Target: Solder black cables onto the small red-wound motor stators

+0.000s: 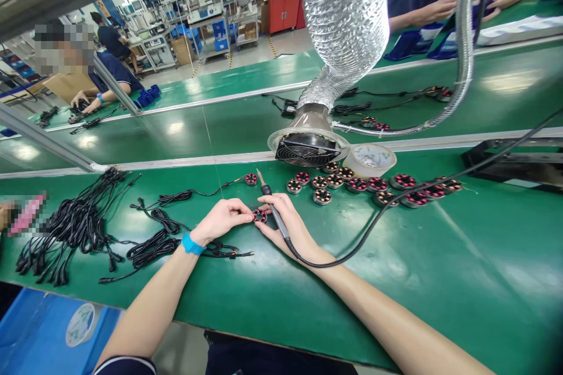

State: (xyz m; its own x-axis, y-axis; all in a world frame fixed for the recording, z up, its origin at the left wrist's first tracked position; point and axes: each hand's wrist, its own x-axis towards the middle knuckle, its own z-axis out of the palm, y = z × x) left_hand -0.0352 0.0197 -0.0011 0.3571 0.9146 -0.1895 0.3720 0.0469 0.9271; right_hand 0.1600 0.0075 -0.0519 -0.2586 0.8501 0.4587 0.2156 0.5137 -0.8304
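Note:
My left hand, a blue band on its wrist, pinches a small round motor stator with red and dark windings. The stator's other side is touched by fingers of my right hand. A soldering iron lies in that same right hand, its tip pointing up and away from the stator. Just beyond my hands sits another stator, joined to a black cable. Close to my left wrist, coiled black cables rest on the green bench.
A fume extractor fan hangs from a silver duct over the bench. Several stators stand at the right, near a tape roll. A cable heap lies left. The iron's cord crosses my right forearm. Co-workers sit beyond.

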